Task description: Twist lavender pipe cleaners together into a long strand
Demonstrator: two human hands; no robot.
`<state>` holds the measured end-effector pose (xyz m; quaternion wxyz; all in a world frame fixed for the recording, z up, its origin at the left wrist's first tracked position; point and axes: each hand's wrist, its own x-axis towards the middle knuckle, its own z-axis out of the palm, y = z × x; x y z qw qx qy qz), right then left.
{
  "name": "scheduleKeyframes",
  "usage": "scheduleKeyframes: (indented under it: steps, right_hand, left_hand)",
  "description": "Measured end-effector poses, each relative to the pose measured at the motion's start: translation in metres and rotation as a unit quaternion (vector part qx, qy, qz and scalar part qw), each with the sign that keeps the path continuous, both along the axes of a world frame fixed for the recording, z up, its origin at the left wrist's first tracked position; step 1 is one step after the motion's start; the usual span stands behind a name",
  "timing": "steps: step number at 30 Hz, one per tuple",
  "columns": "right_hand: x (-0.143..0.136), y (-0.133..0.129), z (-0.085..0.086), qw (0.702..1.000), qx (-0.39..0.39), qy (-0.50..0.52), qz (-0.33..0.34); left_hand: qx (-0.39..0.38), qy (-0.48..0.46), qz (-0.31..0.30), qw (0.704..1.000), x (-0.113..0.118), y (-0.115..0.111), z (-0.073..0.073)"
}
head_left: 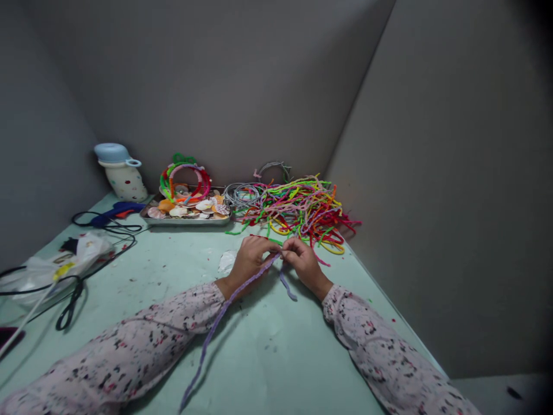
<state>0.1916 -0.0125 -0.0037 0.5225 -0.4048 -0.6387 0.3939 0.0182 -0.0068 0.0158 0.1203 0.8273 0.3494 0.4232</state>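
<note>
My left hand [252,258] is closed, its thumb and fingers pinching a purple pipe cleaner [216,323] near the middle of the table. One long end of the pipe cleaner runs down over my left wrist toward the front edge. A short end hangs, bent, beneath my right hand [305,262]. That hand is also closed in a pinch on the pipe cleaner, its fingertips almost meeting those of the left. Bits of red and green pipe cleaner show just behind the fingertips; whether they are joined to the purple one I cannot tell.
Behind my hands lies a heap of coloured pipe cleaners [302,207], beside coiled grey rings [244,197]. A metal tray [188,222] holds shells and colourful wrapped hoops [207,184]. Farther left are a bottle [125,181], a blue tool [116,212], black cables [69,305] and a plastic bag [93,248].
</note>
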Motion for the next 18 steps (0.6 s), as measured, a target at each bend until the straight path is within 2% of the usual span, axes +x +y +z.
scheduleKeyframes:
  steps: [9,18]
  right_hand:
    - [0.0030,0.0021,-0.0060,0.999,0.032,-0.030,-0.023]
    - [0.0042,0.0021,-0.0069,0.998,0.044,-0.030,-0.021]
  left_hand:
    - [-0.045,-0.004,-0.004,0.999,-0.0052,0.0020,-0.0019]
    - [-0.090,-0.021,-0.032,0.995,-0.0057,0.0041,0.0006]
